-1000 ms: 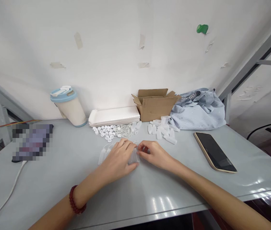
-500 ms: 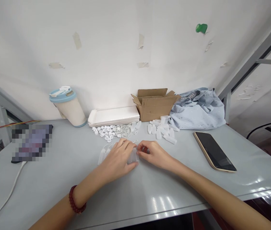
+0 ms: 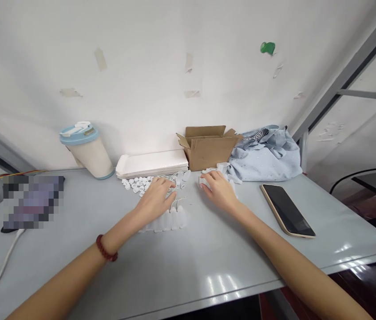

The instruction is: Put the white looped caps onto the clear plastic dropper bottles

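My left hand (image 3: 156, 194) reaches over the white cap pieces (image 3: 136, 183) with thin cord loops, its thumb and fingers apart. My right hand (image 3: 220, 190) is at the pile of translucent plastic sleeves (image 3: 223, 168) on the right, covering most of it. Its thumb and fingers are apart, and the fingertips are partly hidden. Below my left hand lies a row of several translucent sleeves (image 3: 174, 218), some with cord loops at their upper ends. My left forearm and hand hide part of that row.
Along the wall stand a cup with a blue lid (image 3: 89, 151), a stack of white flat boxes (image 3: 154, 163), an open cardboard box (image 3: 209, 151) and a light-blue cloth bag (image 3: 267, 155). A phone (image 3: 287, 210) lies at right, a pixelated device (image 3: 34, 202) with a cable at left.
Both hands have moved away from the sleeve row, left hand up to the caps, right hand up and right to the loose sleeves. The row is now more exposed. The view shifted slightly.
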Available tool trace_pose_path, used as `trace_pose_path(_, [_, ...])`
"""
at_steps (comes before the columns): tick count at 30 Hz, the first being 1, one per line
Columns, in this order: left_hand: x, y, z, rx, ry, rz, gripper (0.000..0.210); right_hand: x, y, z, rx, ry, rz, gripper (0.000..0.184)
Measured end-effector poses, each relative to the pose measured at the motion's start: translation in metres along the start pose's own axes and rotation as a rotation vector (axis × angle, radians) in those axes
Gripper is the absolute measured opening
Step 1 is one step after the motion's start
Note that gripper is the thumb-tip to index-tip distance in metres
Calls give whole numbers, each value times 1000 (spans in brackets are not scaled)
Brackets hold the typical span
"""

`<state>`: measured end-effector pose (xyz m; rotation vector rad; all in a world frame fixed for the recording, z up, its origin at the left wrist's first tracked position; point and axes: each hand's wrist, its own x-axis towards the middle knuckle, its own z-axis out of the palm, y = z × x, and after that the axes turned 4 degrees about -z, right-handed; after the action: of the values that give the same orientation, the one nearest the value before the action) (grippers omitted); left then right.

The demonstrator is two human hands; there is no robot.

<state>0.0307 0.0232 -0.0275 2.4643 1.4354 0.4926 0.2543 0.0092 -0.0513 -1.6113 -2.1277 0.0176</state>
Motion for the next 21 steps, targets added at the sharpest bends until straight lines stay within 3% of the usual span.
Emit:
trace_pose_path(4, [30,-4,-1,42,2,-52,21,0,4,3,-192,-6,-105,26])
trace_pose_path(7, [37,-3,3,67,-14,-84,13,-1,3,6,-304,-5,-158,26])
trace_pose_path(13, [35,0,12,22,-22,-122,17,-2,1,7,-350,-28,-127,27])
trace_pose_path(21, [21,-9,-12,-164,158,-201,23,-4,0,10,-356,-83,-96,25])
